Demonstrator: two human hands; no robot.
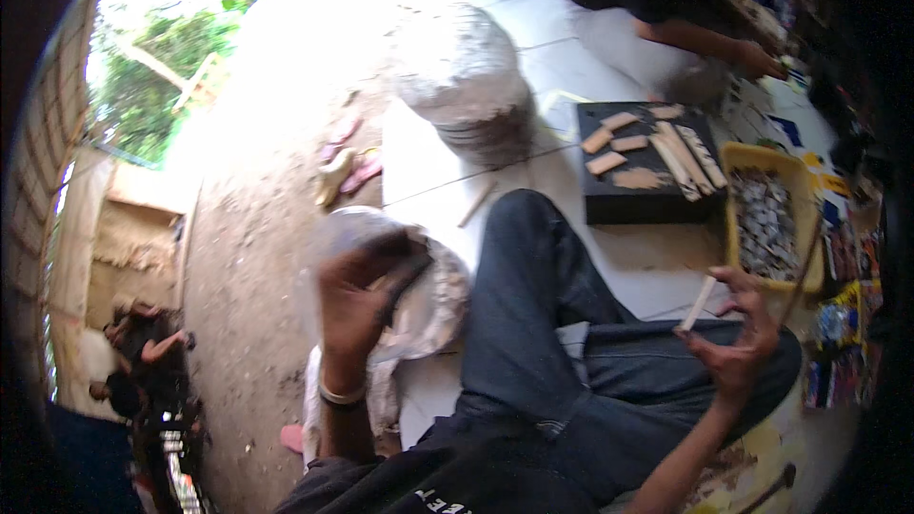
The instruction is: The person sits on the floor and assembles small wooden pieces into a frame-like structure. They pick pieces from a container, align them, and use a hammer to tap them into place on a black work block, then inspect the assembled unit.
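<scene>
Between the thumb and fingertips of my right hand [743, 328] is a small flat wooden strip [699, 304], held above my bent right knee. My left hand [357, 290] is raised over an open clear plastic sack [447, 300] with pale contents. Its fingers curve toward the thumb, but motion smears them, so anything between them cannot be made out. Ahead of my knees sits a black block [647, 207]. On its top lie several short wooden pieces [606, 164], several longer strips [673, 167] and a small heap of sawdust [641, 178].
Right of the block stands a yellow tray [733, 257] full of small grey pieces. A large filled sack [466, 86] stands ahead on the tiles. Sandals [338, 171] lie on the dirt floor. Another person [657, 0] sits at the far right; more people [133, 371] are at left.
</scene>
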